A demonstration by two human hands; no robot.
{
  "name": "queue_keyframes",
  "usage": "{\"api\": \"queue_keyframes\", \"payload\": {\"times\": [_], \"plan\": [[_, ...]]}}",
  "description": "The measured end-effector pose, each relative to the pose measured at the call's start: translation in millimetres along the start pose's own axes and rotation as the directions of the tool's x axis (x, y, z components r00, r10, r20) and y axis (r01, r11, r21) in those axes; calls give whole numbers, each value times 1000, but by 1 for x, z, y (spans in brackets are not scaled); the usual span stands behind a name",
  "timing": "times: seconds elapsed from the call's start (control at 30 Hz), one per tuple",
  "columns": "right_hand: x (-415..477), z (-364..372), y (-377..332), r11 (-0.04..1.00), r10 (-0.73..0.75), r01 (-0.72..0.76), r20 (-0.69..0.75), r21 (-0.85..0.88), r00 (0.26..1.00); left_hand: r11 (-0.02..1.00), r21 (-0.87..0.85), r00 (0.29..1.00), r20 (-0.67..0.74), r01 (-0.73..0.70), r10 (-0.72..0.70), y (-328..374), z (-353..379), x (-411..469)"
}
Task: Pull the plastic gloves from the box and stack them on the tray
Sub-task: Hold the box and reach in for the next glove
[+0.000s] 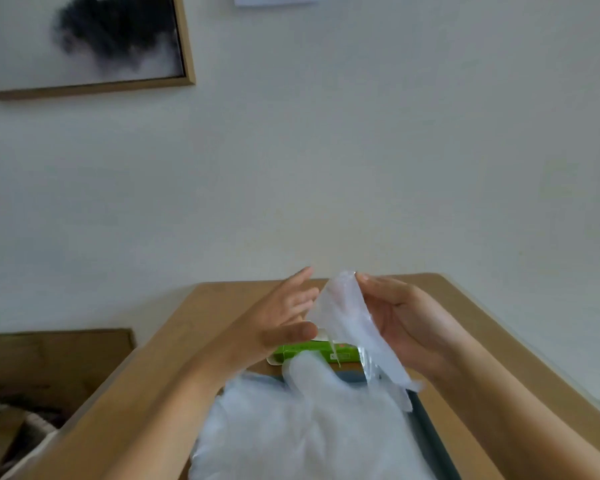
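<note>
Above the green cardboard box [312, 353], a thin clear plastic glove [354, 327] hangs gripped by the right hand [406, 323]'s fingers. The left hand [278, 323] is spread loose beside it. The pull looks done; next it needs laying flat on the heaped translucent gloves [291, 427] covering the dark tray [430, 434].

The green cardboard box [305, 350] is mostly hidden behind the left hand [278, 323] and a held clear plastic glove [354, 323]. Below the right hand [406, 327], heaped gloves [291, 427] cover the dark tray [426, 420] except one rim.
</note>
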State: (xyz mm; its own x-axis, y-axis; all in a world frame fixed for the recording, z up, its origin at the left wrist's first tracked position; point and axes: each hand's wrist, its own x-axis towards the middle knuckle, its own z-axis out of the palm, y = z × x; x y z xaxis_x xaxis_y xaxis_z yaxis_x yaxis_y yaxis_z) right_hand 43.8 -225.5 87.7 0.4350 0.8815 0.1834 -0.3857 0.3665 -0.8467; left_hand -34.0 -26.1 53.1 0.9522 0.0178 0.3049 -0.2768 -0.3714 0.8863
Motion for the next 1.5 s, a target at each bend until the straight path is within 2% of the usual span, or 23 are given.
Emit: {"api": "queue_keyframes", "payload": {"times": [0.07, 0.23, 0.3, 0.4, 0.53, 0.57, 0.63, 0.7, 0.73, 0.87, 0.93, 0.97, 1.03, 1.07, 1.1, 1.13, 1.17, 1.23, 1.27, 1.3, 1.33, 1.4, 1.5], "plan": [[-8, 4, 2, 1000, 17, -17, -12, -18, 1000, 997, -65, 998, -52, -40, 36, 9, 10, -2], [-27, 7, -5, 992, 23, -27, -28, -126, 999, 999, 9, 982, -184, -44, 45, 31, 32, -8], [-32, 4, -10, 992, 8, -17, -75, -127, 997, 999, -45, 991, -137, -20, 14, 40, 37, -13], [-35, -3, -15, 995, 7, -22, -159, -95, 987, 982, -185, 998, 57, -27, 38, 42, 44, -15], [-33, 0, -19, 993, 29, -50, -190, -105, 981, 998, -61, 995, 95, -12, 18, 49, 56, -18], [-32, 1, -19, 993, 37, -60, -213, -101, 976, 1000, -13, 999, 43, -8, 9, 51, 59, -18], [-29, 1, -19, 989, 61, -91, -243, -116, 968, 999, 41, 985, -170, 8, -1, 51, 60, -15], [-25, -7, -19, 964, 29, -103, -290, -245, 957, 997, 33, 948, -315, 66, -52, 44, 57, -11], [-25, -8, -20, 948, -8, -92, -312, -305, 950, 996, 9, 936, -342, 88, -79, 42, 55, -10], [-30, -9, -24, 948, -38, -71, -333, -309, 942, 990, -125, 934, -341, 62, -102, 40, 37, -11], [-31, -14, -26, 853, -120, -94, -367, -514, 922, 990, -136, 915, -396, 25, -78, 43, 31, -12], [-31, -19, -26, 738, -130, -145, -349, -660, 928, 988, -154, 903, -424, 6, -71, 45, 28, -12], [-32, -27, -26, 340, -60, -280, -318, -898, 946, 983, -181, 881, -470, -39, -51, 49, 23, -12], [-33, -29, -24, 157, 32, -333, -333, -930, 943, 984, -167, 879, -476, -53, -33, 50, 21, -13], [-32, -31, -23, 25, 107, -358, -354, -933, 929, 989, -140, 883, -469, -52, -20, 52, 20, -13], [-31, -30, -21, -21, 111, -348, -348, -937, 931, 994, -99, 891, -453, -39, -11, 55, 21, -14], [-29, -26, -21, 17, 32, -322, -321, -947, 946, 999, -32, 901, -434, -17, 1, 57, 21, -15], [-29, -12, -23, 284, -242, -198, -270, -938, 932, 992, 127, 922, -385, 17, 33, 62, 21, -16], [-30, -4, -26, 394, -321, -90, -228, -915, 919, 982, 187, 930, -365, 26, 45, 65, 23, -18], [-32, 4, -28, 432, -330, -25, -184, -901, 926, 974, 224, 937, -344, 21, 59, 68, 25, -19], [-37, 13, -29, 416, -301, 17, -120, -909, 946, 970, 242, 944, -323, 13, 68, 70, 28, -20], [-41, 24, -23, 302, -220, 14, -55, -953, 974, 967, 256, 957, -282, 2, 73, 75, 36, -22], [-39, 27, -13, 110, -284, -10, -41, -994, 958, 964, 268, 960, -269, 2, 72, 76, 41, -22]]}}
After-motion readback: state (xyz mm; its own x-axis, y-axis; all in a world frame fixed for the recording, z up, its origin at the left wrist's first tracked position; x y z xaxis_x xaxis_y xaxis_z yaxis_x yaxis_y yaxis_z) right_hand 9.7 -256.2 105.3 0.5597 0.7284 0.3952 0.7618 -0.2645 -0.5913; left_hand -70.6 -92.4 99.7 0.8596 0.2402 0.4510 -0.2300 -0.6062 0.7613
